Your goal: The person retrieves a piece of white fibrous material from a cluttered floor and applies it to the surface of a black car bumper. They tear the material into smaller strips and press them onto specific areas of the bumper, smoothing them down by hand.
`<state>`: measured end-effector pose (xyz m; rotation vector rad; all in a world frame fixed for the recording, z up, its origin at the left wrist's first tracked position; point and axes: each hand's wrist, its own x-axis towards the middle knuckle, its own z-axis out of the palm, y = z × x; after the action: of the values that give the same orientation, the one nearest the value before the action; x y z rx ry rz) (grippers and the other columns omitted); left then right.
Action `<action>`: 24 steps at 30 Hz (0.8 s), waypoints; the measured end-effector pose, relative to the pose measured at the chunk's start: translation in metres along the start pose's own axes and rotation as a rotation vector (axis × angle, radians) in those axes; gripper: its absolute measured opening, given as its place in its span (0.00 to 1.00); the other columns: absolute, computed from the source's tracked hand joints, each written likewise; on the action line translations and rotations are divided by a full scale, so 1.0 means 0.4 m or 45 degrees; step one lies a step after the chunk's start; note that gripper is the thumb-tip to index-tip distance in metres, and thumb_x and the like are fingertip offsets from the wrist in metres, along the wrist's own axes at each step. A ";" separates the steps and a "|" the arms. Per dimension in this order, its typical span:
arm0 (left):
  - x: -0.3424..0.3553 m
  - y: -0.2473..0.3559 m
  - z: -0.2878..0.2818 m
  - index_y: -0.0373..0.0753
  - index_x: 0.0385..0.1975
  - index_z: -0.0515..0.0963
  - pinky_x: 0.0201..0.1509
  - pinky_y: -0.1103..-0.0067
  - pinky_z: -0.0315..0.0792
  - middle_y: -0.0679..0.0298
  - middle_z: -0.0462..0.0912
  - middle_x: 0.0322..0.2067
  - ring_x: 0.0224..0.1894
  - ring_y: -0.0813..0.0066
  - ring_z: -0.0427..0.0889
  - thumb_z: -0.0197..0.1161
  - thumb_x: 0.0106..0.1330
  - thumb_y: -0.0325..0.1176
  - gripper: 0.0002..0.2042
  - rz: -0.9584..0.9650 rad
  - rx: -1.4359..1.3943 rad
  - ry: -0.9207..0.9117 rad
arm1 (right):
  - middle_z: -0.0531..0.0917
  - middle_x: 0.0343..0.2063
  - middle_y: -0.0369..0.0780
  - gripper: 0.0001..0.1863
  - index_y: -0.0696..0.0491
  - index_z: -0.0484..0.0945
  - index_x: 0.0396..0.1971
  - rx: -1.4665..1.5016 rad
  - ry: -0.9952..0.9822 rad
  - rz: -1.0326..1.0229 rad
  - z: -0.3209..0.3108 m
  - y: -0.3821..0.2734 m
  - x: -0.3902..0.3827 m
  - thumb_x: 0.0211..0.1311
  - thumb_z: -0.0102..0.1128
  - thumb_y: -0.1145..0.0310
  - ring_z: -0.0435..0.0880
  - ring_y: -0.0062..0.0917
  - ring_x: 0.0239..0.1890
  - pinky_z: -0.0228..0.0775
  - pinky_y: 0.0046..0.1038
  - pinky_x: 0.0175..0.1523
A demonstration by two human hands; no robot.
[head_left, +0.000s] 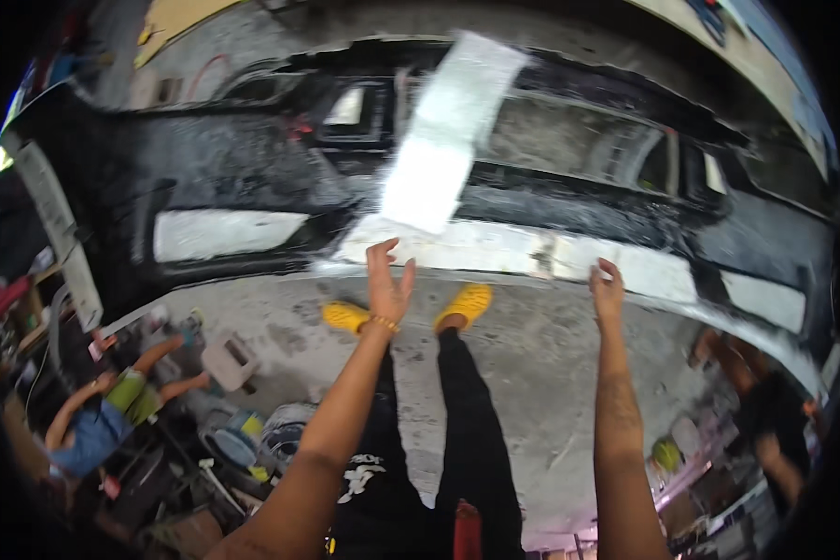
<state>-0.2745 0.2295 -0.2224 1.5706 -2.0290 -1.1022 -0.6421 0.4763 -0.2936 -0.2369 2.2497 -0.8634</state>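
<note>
Bumper [252,168], black and long, curves across the view from nine to three o'clock, patched with white filler strips [495,250] and a broad white band [448,131] running toward twelve. The left hand [387,285] reaches up with its grip spread wide, fingers apart, fingertips just at the bumper's lower edge and holding nothing. The right hand [607,289] lies at that same edge toward two o'clock, fingers loosely curled, nothing in its grip. Yellow shoes [467,303] stand on the grey concrete floor [541,373] just below the hands. At eight o'clock a person [103,415] crouches among buckets [285,429] and a white stool [226,359]. At four o'clock another person [765,411] in black bends beside cluttered shelves.
</note>
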 end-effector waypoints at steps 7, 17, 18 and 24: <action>0.235 -0.138 0.008 0.36 0.53 0.72 0.47 0.71 0.71 0.50 0.70 0.46 0.43 0.59 0.74 0.72 0.55 0.35 0.26 -0.086 0.171 0.298 | 0.80 0.26 0.35 0.18 0.54 0.75 0.51 0.230 -0.232 -0.116 0.191 -0.118 -0.140 0.63 0.63 0.67 0.76 0.15 0.25 0.70 0.21 0.31; 0.294 -0.075 0.003 0.33 0.27 0.79 0.32 0.79 0.69 0.66 0.78 0.21 0.23 0.78 0.71 0.74 0.55 0.38 0.14 -0.294 -0.263 0.393 | 0.80 0.45 0.39 0.20 0.55 0.76 0.51 0.161 -0.464 -0.077 0.323 -0.248 -0.247 0.61 0.66 0.66 0.79 0.21 0.37 0.73 0.24 0.41; 0.269 -0.056 -0.024 0.35 0.27 0.79 0.31 0.81 0.68 0.69 0.77 0.21 0.24 0.81 0.71 0.73 0.56 0.37 0.12 -0.370 -0.349 0.275 | 0.80 0.47 0.40 0.21 0.55 0.76 0.52 0.153 -0.499 -0.096 0.336 -0.295 -0.259 0.61 0.66 0.65 0.79 0.24 0.41 0.73 0.25 0.45; 0.012 0.024 -0.103 0.43 0.28 0.76 0.29 0.89 0.62 0.79 0.75 0.23 0.26 0.92 0.69 0.69 0.61 0.27 0.07 -0.703 -0.988 -0.271 | 0.78 0.53 0.49 0.19 0.55 0.77 0.50 -0.162 -0.372 -0.779 0.361 -0.521 -0.297 0.66 0.60 0.58 0.75 0.41 0.57 0.65 0.34 0.62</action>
<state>-0.2542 0.2109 -0.1898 1.6204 -1.0094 -2.0107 -0.4734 0.2904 -0.1699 -1.0789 1.9716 -0.9122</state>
